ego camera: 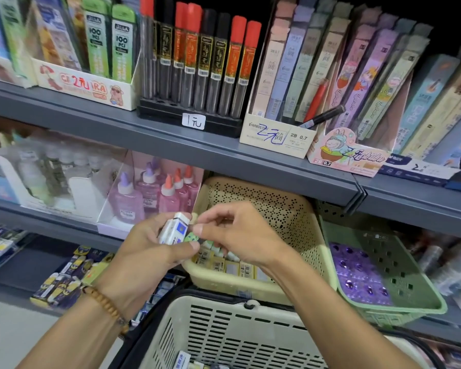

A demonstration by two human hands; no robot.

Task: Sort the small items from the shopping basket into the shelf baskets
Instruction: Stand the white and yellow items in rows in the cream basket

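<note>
My left hand [155,243] grips a few small items, with a white eraser with a blue label [175,227] on top. My right hand [240,235] pinches a small green eraser [190,237] at the edge of that bunch. Both hands hover at the front left corner of the beige perforated shelf basket [290,222], which holds several yellow and white erasers [224,265]. Below, the cream shopping basket [224,334] shows a few small items [186,362] at its bottom. A green shelf basket [399,283] with purple items stands to the right.
Glue bottles [149,193] in a display box stand left of the beige basket. The grey shelf edge [224,153] above carries pencil-lead tubes and boxed packs. Yellow and blue packets [64,278] lie on the lower shelf at left.
</note>
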